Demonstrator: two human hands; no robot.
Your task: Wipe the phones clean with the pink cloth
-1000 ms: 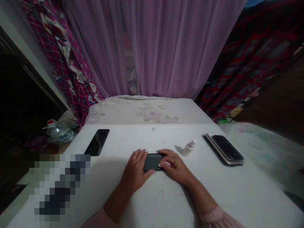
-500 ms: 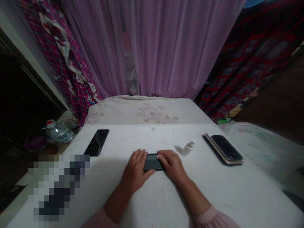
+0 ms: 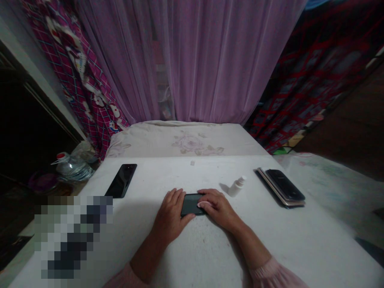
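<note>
A person's left hand (image 3: 170, 212) and right hand (image 3: 217, 208) grip the short ends of a dark smartphone (image 3: 192, 205), fingers curled over its edges, as it lies flat on a white table (image 3: 270, 248). A small white plastic bottle (image 3: 237, 187) stands nearby, beside stacked phones (image 3: 282, 187) (another black phone (image 3: 121, 181) lies well left).
</note>
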